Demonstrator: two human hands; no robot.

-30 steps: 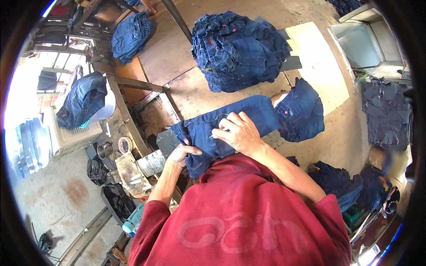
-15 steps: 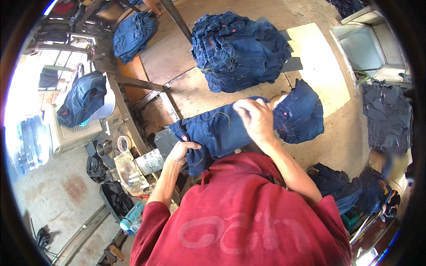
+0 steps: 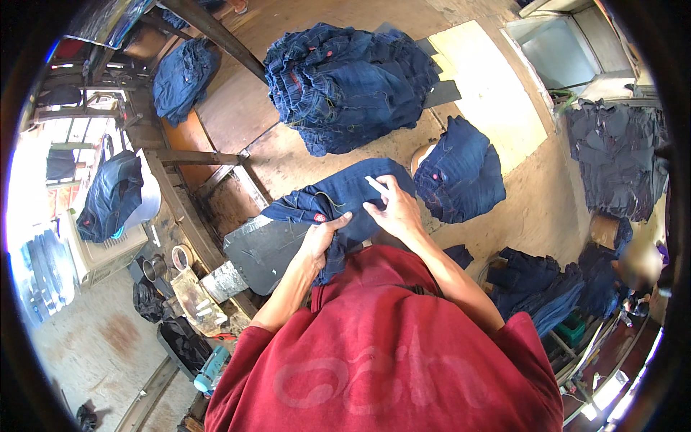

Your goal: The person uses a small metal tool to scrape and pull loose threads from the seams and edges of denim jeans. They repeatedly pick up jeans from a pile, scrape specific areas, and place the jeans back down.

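A pair of dark blue jeans (image 3: 338,198) lies spread across the worn wooden table (image 3: 288,162) in front of me. My left hand (image 3: 324,237) grips the near edge of the jeans, close to the waistband with its small red tag. My right hand (image 3: 394,209) rests on the cloth just to the right and pinches a short white stick, like chalk (image 3: 376,184), between its fingers. My red shirt hides the jeans' near part.
A tall pile of folded jeans (image 3: 349,83) stands at the table's far side. A smaller folded pair (image 3: 461,169) lies to the right. A dark grey board (image 3: 263,248) sits left of my hands. More denim heaps (image 3: 612,158) lie around on the floor.
My right hand has come back from the jeans' far right edge toward me and now shows the white stick. The left hand has shifted slightly, still gripping the cloth.
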